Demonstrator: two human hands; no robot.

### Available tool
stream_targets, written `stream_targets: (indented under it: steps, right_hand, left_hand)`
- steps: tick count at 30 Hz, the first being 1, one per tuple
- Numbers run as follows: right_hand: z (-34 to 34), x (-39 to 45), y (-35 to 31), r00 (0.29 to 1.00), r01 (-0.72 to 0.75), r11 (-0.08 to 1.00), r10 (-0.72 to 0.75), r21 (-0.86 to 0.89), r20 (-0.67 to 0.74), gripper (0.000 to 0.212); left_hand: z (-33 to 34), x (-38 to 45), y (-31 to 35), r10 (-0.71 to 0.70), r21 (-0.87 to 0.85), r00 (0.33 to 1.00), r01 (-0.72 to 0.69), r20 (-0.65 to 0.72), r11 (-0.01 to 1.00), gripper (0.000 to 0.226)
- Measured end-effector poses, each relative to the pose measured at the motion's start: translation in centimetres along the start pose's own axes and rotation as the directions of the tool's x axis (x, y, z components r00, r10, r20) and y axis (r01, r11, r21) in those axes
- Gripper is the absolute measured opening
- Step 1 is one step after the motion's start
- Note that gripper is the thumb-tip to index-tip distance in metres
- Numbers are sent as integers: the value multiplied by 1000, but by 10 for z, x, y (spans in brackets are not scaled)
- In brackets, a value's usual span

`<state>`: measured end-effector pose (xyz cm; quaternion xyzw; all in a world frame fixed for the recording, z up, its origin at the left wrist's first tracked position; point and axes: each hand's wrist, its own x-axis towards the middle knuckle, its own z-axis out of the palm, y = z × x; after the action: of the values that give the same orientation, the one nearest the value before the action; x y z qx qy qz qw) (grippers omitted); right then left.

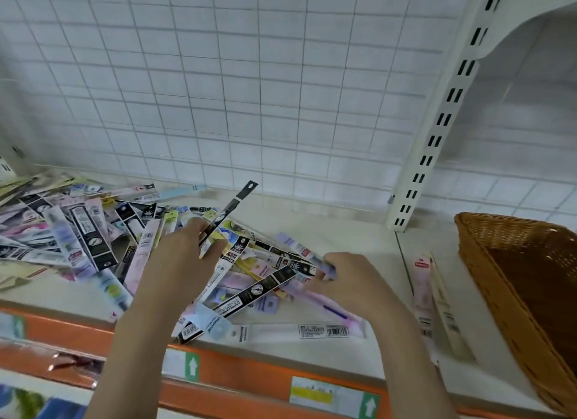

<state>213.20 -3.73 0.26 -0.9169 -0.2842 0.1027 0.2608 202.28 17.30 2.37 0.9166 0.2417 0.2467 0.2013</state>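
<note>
A heap of long, flat toothbrush packs (93,231) in black, pink, lilac and yellow lies spread over a white store shelf (343,231). My left hand (184,262) grips a black pack (231,206) that sticks up and away from the heap. My right hand (349,281) reaches into the right end of the heap, its fingers curled round a lilac pack (329,270). Two pale packs (431,300) lie apart, to the right.
A brown wicker basket (515,262) stands at the right on the shelf. A white wire grid (249,91) backs the shelf and a slotted white upright (437,122) rises beside the basket. An orange price rail (249,375) with labels runs along the front edge.
</note>
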Motion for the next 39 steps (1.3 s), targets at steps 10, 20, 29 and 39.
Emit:
stream_targets:
  steps: [10,20,29,39]
  right_hand:
    - [-5,-15,5,999,-14,998,12,-60,-34,44]
    - [-22,-32,26,983,-111,982,85,-154,-163,35]
    - [-7,-25,10,999,-25,963,32,-269,19,39]
    - [-19,-9,7,995,-35,971,10,-237,-104,22]
  left_hand:
    - [21,0,14,61,31,990,-65,129,997,26]
    - [37,-5,36,36,188,787,-192,616,963,36]
    - [22,1,38,147,-52,962,-139,229,989,27]
    - [12,-1,41,181,-309,959,-108,218,945,32]
